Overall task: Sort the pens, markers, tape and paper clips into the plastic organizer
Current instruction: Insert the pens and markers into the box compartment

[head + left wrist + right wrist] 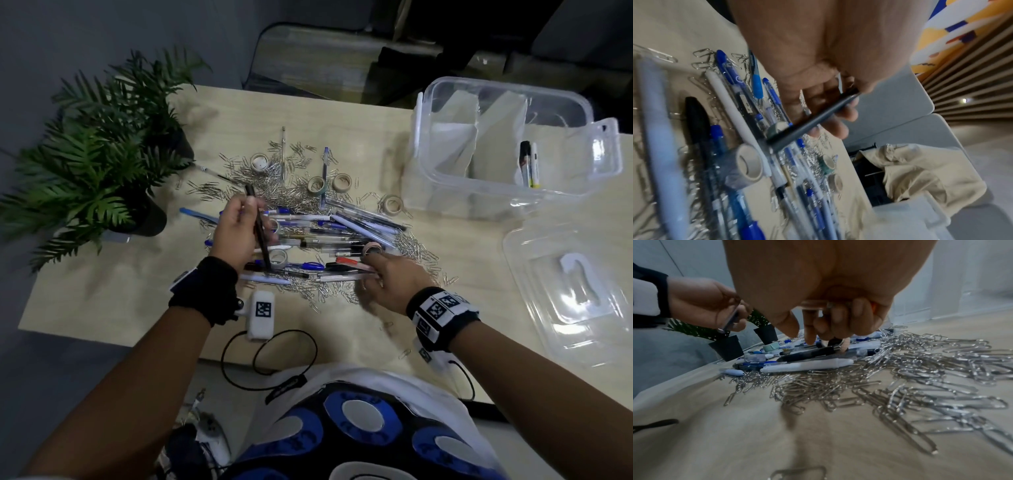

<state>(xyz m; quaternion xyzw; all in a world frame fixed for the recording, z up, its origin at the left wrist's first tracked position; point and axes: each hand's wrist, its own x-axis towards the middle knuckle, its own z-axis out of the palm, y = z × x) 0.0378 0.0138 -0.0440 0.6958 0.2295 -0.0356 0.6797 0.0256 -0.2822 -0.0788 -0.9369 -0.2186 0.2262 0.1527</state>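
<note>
A heap of pens (342, 233), paper clips (281, 188) and tape rolls (317, 185) lies mid-table. My left hand (239, 233) is raised over the heap's left side and grips a black pen (257, 229), also seen as the black pen (813, 120) across its fingers (838, 128). My right hand (373, 270) reaches into the heap's near right edge. There the right hand (818, 331) has fingers curled round a clear pen (812, 305), with the index tip touching the pens below. The clear organizer (428, 144) stands far right, with two markers (529, 164) in one compartment.
Two potted plants (96, 147) crowd the table's left side. The organizer's clear lid (575, 294) lies at the right edge. Loose paper clips (900, 369) spread across the wood in front of my right hand. A black cable (274, 353) loops off the near edge.
</note>
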